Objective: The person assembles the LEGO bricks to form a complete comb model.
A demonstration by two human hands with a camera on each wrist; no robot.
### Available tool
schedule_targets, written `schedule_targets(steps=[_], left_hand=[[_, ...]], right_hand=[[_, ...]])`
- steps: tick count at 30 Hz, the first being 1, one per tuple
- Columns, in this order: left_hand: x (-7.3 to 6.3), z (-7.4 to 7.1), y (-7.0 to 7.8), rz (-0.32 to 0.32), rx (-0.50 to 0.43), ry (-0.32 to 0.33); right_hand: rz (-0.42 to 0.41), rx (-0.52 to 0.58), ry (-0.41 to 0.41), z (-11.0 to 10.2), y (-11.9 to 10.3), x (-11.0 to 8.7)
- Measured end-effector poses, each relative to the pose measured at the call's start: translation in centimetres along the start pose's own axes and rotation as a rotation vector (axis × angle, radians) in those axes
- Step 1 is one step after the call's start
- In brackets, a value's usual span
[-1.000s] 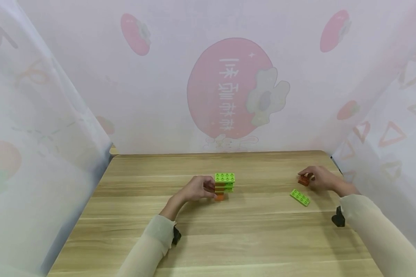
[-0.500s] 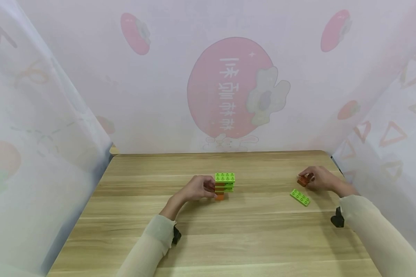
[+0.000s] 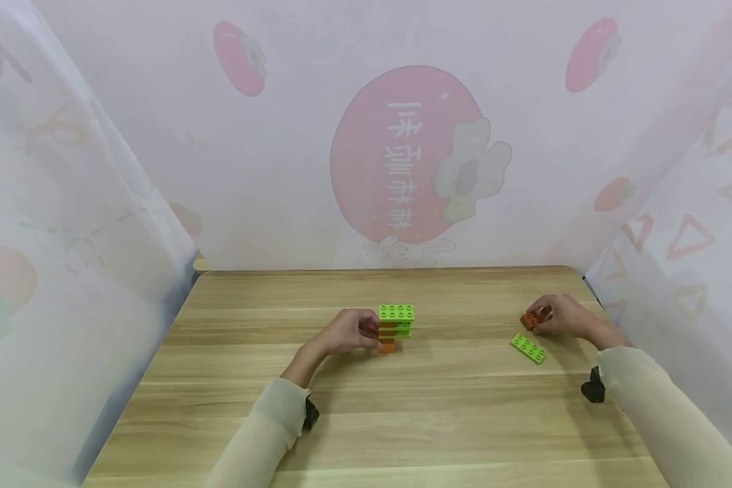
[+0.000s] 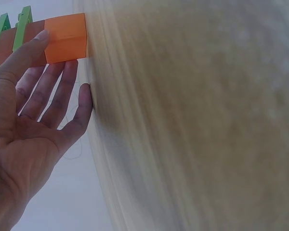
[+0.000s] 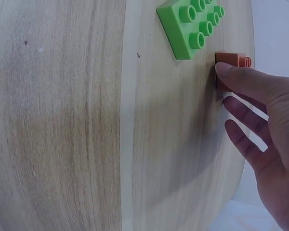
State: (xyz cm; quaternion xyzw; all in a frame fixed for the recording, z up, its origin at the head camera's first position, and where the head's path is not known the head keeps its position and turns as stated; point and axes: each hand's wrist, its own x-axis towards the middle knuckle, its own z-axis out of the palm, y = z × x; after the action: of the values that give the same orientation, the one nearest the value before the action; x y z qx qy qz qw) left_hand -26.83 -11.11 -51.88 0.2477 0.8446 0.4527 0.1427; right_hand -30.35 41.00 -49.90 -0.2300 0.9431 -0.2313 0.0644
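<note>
Near the middle of the table stands a tower of building blocks (image 3: 396, 312), with green plates over brown and an orange block (image 4: 66, 38) at its base. My left hand (image 3: 345, 332) holds it from the left side, thumb on the near face and fingers behind. Far to the right, my right hand (image 3: 563, 316) pinches a reddish-brown building block (image 3: 529, 320) between thumb and fingers, at the tabletop. In the right wrist view this brown block (image 5: 227, 58) shows studs facing up and away from the table. A green building block (image 3: 529, 348) lies just in front of the right hand.
The wooden table (image 3: 366, 420) has its far edge against a white printed curtain (image 3: 268, 169). More curtain hangs along the left and right sides, close to the right hand's side of the table.
The brown block in my right hand has turned and shifted slightly left and towards me. My left hand and the tower have stayed in place.
</note>
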Motion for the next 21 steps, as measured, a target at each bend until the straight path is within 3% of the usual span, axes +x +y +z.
schedule_targets(steps=[9, 21], left_hand=[[-0.1, -0.1, 0.2, 0.0, -0.002, -0.007], [-0.1, -0.1, 0.2, 0.014, -0.03, -0.024]], right_hand=[[0.013, -0.022, 0.024, 0.1, 0.2, 0.3], [-0.067, -0.044, 0.089, 0.4, -1.5, 0.9]])
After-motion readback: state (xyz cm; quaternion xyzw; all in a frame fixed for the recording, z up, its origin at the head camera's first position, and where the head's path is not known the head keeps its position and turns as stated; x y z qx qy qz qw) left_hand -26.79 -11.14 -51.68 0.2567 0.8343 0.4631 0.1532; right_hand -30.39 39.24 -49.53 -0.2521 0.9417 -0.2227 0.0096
